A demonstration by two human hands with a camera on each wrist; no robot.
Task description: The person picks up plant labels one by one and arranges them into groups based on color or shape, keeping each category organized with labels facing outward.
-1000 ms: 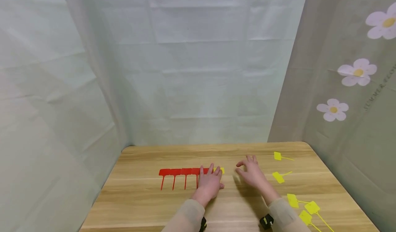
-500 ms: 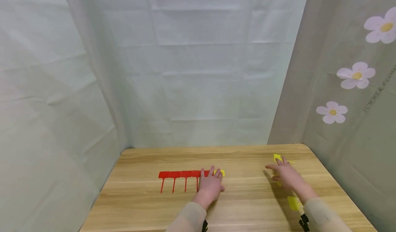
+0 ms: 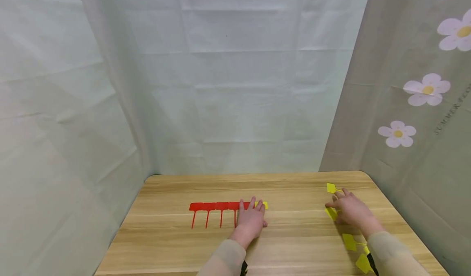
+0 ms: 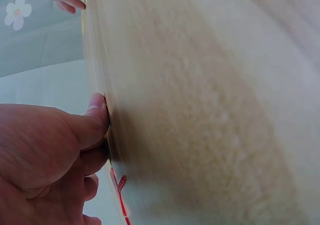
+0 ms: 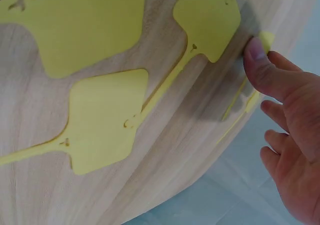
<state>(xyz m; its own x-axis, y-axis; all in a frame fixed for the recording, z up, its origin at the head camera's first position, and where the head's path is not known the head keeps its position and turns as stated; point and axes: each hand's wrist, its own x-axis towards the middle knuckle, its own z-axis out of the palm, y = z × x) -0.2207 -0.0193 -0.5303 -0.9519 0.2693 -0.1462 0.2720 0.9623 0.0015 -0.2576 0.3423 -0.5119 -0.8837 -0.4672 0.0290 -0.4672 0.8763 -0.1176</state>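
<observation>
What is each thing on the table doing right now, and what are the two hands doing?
Left hand: flat on the table, fingers straight, covering the right end of the red row.
Right hand: fingers on a loose yellow tag.
Red tags: flat, in a joined row, stems pointing toward the person.
Yellow tag in the row: flat, at the left hand's fingertips.
Loose yellow tags: flat, scattered on the table's right side.
Table: wooden, level.

- Table (image 3: 294, 247): backed by curtains behind and to both sides.
- Row of joined tags (image 3: 213, 207): on the table, left of centre.
- Left hand (image 3: 251, 221): flat on the row's right end.
- Right hand (image 3: 351, 211): well apart, near the right edge.
- Loose tags (image 3: 348, 241): around the right hand, one (image 3: 330, 188) behind it.
</observation>
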